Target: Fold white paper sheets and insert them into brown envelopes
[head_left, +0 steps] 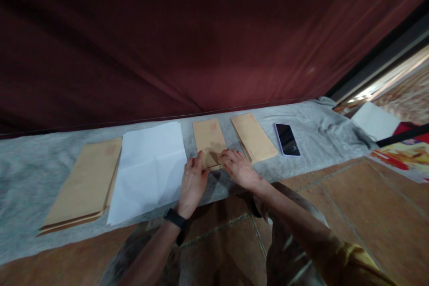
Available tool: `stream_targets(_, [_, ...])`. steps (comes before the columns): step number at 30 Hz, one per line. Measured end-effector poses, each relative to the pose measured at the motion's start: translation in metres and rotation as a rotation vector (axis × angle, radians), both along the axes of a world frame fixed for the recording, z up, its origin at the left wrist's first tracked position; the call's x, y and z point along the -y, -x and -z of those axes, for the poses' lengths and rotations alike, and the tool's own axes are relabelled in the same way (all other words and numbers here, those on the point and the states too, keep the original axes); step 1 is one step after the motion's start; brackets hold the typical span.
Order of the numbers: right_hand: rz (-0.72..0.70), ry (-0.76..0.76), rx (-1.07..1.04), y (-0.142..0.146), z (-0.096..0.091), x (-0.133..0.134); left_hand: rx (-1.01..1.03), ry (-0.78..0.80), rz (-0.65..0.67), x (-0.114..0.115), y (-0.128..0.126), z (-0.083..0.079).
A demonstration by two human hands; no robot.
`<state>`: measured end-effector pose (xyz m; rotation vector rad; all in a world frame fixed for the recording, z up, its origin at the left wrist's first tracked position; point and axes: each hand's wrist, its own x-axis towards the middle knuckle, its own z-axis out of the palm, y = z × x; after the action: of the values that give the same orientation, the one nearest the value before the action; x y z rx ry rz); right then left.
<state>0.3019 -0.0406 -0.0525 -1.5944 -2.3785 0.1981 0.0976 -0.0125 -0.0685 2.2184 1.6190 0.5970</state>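
A brown paper envelope (pixel 209 136) lies between my hands, its near end at the front part of the grey cloth. My left hand (pixel 194 183) grips its near left corner, thumb along the edge. At the near right corner, the curled fingers of my right hand (pixel 239 169) hold the same envelope. Just left of it is a stack of white paper sheets (pixel 150 165) with fold creases. A smaller pile of brown envelopes (pixel 254 137) rests to the right, close to my right hand. The undersides of my fingers are hidden.
Farther left lies a larger stack of brown envelopes (pixel 83 183). A phone (pixel 287 139) with a dark screen is at the right. Everything rests on a grey cloth (pixel 318 129) along a dark red curtain (pixel 201 53). Tiled floor (pixel 338 205) shows below.
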Motion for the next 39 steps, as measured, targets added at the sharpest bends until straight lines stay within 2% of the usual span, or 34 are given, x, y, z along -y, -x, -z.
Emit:
stream_targets(4, [-0.087,-0.001,0.116,0.017,0.001,0.007,0.019,0.051,-0.024,-0.002,-0.002,-0.004])
stream_targets(8, [-0.087,-0.021,0.192,0.028,0.003,0.01,0.066,0.083,-0.057,-0.004,-0.002,-0.008])
stream_targets(15, [-0.044,-0.018,0.255,0.037,-0.004,0.011,0.12,0.218,-0.159,-0.013,0.0,-0.012])
stream_targets(21, [-0.033,-0.015,0.244,0.039,0.0,0.01,0.329,0.326,-0.191,-0.022,0.004,-0.009])
stream_targets(30, [0.053,-0.022,0.192,0.045,0.003,0.01,0.651,0.511,-0.088,-0.024,-0.003,-0.005])
stream_targets(39, [0.198,-0.058,0.07,0.039,-0.016,0.002,0.965,0.421,-0.077,-0.013,-0.011,-0.034])
